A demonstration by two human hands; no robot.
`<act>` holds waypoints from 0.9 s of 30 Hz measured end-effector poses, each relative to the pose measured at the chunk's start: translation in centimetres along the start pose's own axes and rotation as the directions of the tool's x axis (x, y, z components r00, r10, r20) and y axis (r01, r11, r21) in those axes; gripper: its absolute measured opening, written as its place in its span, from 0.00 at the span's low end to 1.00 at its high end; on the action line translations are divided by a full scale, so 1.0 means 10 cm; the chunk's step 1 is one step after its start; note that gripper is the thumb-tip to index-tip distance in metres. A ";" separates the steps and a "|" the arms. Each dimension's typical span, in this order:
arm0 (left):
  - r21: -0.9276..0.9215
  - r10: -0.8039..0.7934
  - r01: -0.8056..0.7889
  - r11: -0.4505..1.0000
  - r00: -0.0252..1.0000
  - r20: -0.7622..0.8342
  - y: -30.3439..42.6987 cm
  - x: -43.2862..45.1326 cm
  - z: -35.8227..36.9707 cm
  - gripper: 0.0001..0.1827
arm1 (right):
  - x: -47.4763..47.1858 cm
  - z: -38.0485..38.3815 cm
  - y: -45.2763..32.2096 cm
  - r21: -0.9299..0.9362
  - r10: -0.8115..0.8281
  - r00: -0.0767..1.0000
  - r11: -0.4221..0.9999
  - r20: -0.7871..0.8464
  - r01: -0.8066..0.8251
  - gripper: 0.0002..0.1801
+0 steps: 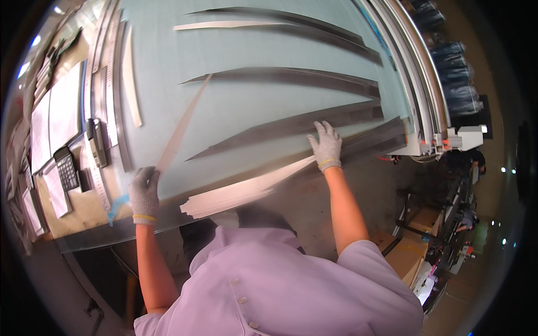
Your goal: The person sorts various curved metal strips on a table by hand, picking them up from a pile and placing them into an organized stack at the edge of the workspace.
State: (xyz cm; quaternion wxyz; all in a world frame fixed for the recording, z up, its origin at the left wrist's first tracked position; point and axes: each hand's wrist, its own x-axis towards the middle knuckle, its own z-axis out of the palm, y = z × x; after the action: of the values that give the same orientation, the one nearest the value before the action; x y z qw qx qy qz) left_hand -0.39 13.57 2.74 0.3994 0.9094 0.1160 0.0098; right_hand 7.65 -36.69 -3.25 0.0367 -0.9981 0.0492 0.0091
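Note:
My left hand (145,196), in a grey knit glove, pinches the lower end of a thin, translucent pinkish strip (181,126) near the table's left front part. The strip slants up and to the right, blurred. My right hand (326,145), gloved too, lies with fingers spread by the front edge, over the right end of a fanned stack of pale strips (235,191); whether it grips them I cannot tell. Dark tapered strips (286,119) lie beyond it on the pale green table surface (164,54), with more dark strips (302,77) farther back. Another dark bundle (374,136) lies right of my right hand.
At left are metal rulers (111,84), a calculator (67,170), a cutter knife (96,143) and papers (63,109). Long metal rails (420,63) border the table's right side. Cardboard boxes (405,260) stand at lower right. People are farther off at right.

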 end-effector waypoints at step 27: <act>0.486 -0.175 -0.002 0.874 0.932 0.317 -0.02 0.58 0.29 0.21 | 0.02 -0.12 -2.53 0.290 -0.364 0.900 0.912 0.239 0.291 0.29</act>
State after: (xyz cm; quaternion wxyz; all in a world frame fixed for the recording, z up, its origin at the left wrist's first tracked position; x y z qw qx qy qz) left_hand 5.58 12.87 0.22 0.1764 0.9603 0.0829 -0.1997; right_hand 10.32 -11.73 -0.23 0.1683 -0.9674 -0.1257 0.1415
